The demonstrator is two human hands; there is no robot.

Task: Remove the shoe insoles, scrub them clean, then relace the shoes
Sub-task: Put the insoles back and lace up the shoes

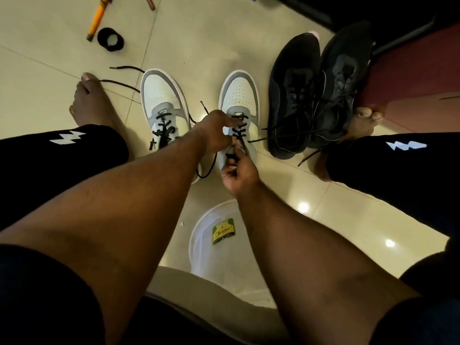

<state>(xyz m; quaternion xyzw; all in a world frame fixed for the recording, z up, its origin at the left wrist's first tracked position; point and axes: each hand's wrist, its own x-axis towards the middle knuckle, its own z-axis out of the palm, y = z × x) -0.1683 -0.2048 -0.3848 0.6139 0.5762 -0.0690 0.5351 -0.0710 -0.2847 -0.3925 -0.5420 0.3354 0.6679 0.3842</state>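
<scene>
A glossy cream-tiled floor (199,41) is carrying everything, with ceiling lights reflecting off it. Taking the right white sneaker (238,100) as the landmark: far to its upper left, an orange-handled tool (98,17) and a black ring-shaped band (110,39) are lying on the tiles. Left of it, a bare foot (92,105) is resting beside the left white sneaker (161,100), whose black lace ends (119,83) are trailing toward the toes. The left hand (214,131) is reaching over the landmark sneaker's lacing, fingers curled at the black lace (239,131). Just below, the right hand (240,174) is pinching a lace end with fingers closed on it. Below the landmark, toward the person, a translucent white bucket (199,235) with a yellow-green label is standing on the floor. Right of the landmark, a pair of black sneakers (316,90) is sitting close together, laces loose, beside a dark red surface (410,83).
</scene>
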